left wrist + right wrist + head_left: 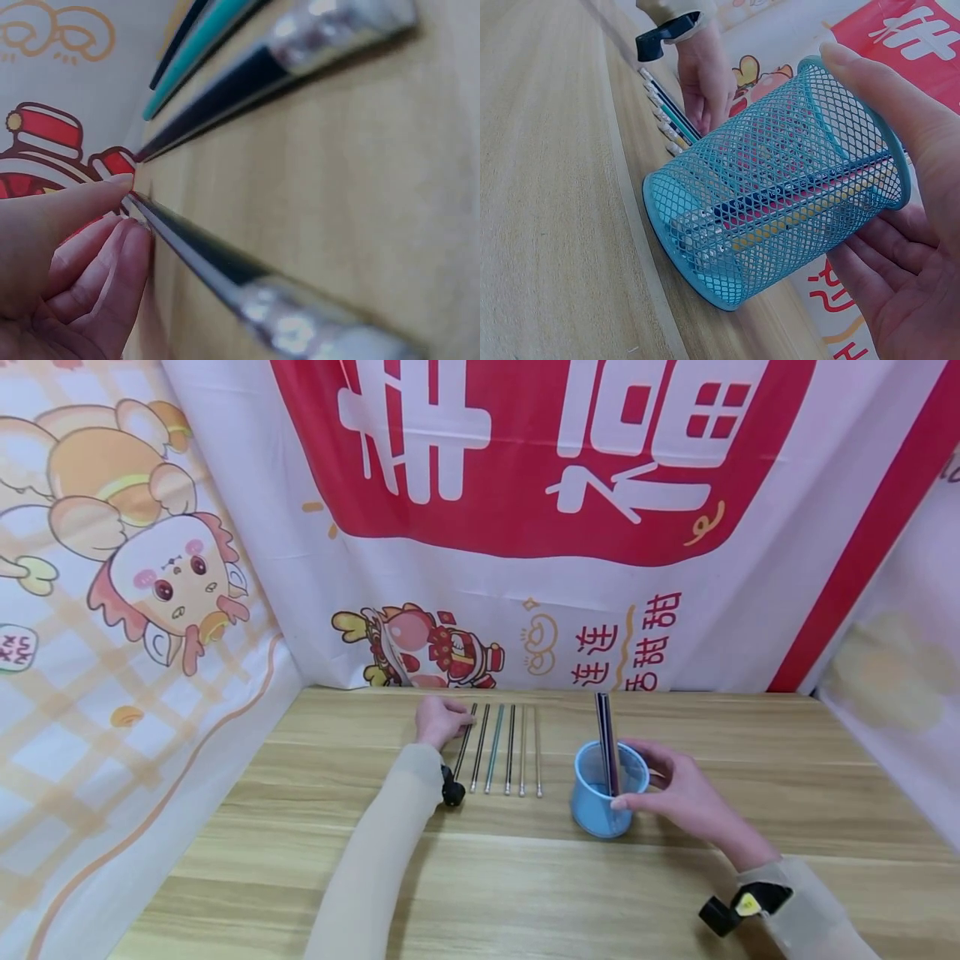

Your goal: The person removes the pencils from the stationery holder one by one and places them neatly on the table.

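Observation:
My left hand pinches the far end of the leftmost black pencil between thumb and fingertips. In the left wrist view this dark pencil lies low over the wood, its metal-banded eraser end toward the camera. To its right several more pencils lie in a row, among them a teal pencil and a plain wood-coloured pencil. My right hand grips the rim of a blue mesh pen holder, thumb on the near side. Inside it, pencils lean together, eraser ends down.
The wooden table runs back to a white and red printed cloth. A second printed cloth hangs along the left side. Each wrist carries a small black camera, one of them the right wrist camera.

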`<action>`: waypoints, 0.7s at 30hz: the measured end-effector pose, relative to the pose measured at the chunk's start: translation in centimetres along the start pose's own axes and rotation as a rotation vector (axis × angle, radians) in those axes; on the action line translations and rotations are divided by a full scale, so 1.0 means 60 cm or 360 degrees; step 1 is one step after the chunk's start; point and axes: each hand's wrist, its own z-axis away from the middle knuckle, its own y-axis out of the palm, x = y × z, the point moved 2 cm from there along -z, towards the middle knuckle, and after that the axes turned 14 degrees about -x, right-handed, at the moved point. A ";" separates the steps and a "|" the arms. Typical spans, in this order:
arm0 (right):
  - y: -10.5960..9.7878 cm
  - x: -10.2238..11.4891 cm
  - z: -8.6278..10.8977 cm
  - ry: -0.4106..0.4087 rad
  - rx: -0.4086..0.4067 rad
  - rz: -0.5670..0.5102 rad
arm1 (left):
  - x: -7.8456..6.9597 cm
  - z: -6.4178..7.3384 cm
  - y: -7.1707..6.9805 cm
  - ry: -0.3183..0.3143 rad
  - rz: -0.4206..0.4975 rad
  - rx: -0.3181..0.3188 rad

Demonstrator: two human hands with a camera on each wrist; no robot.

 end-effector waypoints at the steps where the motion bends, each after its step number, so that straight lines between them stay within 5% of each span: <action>1: 0.000 0.001 0.000 0.0005 0.0000 0.0001 | -0.002 0.000 -0.002 -0.0004 0.0013 0.0000; 14: -0.001 -0.005 -0.001 -0.0007 -0.0002 0.0010 | -0.075 0.026 -0.046 0.0170 0.0409 -0.0004; 21: -0.001 -0.007 -0.001 -0.0008 0.0001 -0.0004 | -0.108 0.058 -0.055 0.0254 0.0541 0.0109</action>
